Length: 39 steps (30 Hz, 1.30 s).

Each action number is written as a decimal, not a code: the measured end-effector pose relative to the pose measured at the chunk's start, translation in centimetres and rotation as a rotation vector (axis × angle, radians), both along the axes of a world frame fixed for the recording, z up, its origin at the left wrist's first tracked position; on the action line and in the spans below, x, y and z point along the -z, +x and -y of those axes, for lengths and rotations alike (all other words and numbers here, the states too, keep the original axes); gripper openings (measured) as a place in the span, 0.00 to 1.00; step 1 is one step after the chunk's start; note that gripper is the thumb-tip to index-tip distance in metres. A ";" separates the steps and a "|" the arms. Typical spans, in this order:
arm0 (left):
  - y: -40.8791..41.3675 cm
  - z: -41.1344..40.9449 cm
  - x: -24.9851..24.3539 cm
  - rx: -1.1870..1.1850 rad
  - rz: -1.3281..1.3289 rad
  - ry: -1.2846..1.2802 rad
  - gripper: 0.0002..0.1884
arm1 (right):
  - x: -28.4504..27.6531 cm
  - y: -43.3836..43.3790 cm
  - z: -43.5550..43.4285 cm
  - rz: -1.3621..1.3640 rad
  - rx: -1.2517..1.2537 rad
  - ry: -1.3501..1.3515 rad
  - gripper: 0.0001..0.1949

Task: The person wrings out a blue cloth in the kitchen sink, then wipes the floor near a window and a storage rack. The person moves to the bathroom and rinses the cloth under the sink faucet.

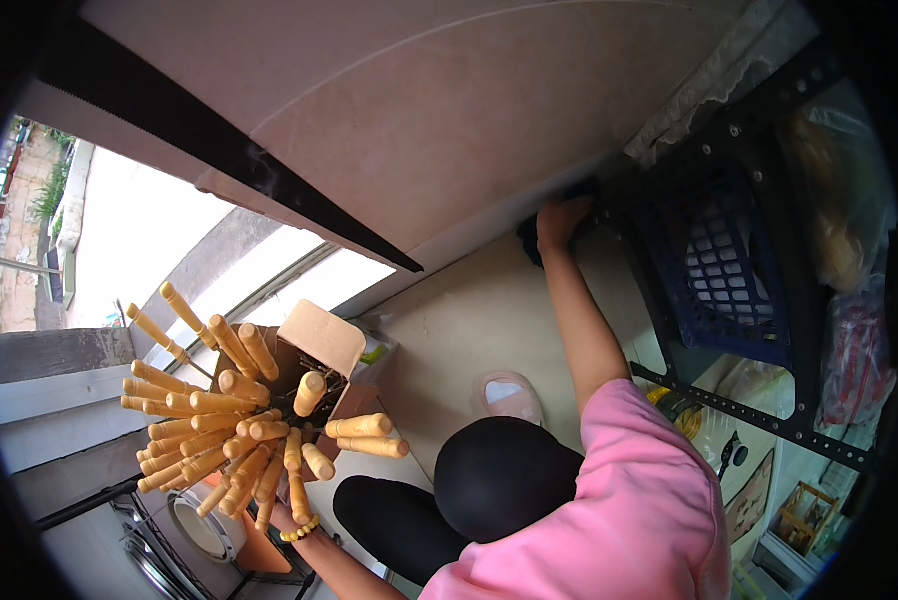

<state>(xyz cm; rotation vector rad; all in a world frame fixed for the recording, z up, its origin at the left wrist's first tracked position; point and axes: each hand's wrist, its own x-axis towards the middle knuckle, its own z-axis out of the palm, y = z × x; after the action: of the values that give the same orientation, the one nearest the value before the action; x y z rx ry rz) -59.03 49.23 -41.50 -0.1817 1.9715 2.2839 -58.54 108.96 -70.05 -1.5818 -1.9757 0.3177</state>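
My right hand point(561, 223) reaches far out to the foot of the wall, beside the black shelf frame. It presses on a dark cloth point(529, 238), which shows at both sides of the hand. My left hand point(286, 511), with a yellow beaded bracelet point(301, 529) at the wrist, is at lower left. Wooden handles point(246, 472) hide most of its fingers, so its grip cannot be made out. Many such turned handles fan out above a cardboard box point(323, 337), some on thin metal rods.
At right stands a black perforated metal rack point(756, 409) with a blue plastic basket point(719, 262) and plastic bags. My foot in a pink slipper point(520, 394) rests on the beige floor point(449, 322). Left are an open doorway and a wire rack with pot lids point(149, 562).
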 end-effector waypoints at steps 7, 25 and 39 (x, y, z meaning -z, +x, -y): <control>0.7 -0.4 -0.3 -0.064 0.024 0.033 0.26 | -4.8 0.8 -1.2 -1.087 0.084 -0.613 0.31; 0.3 0.7 1.1 0.304 0.042 0.443 0.26 | -2.0 1.7 -3.9 -0.413 0.073 -0.783 0.27; 0.0 3.0 2.8 -0.009 0.029 0.087 0.29 | -1.7 4.0 17.9 -0.299 -0.485 -0.611 0.28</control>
<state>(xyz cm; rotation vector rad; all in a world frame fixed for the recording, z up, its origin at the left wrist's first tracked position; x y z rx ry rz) -58.99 46.25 -44.29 -0.2148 1.8562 2.3532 -54.52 91.03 -68.33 -1.2418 -2.1015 1.3738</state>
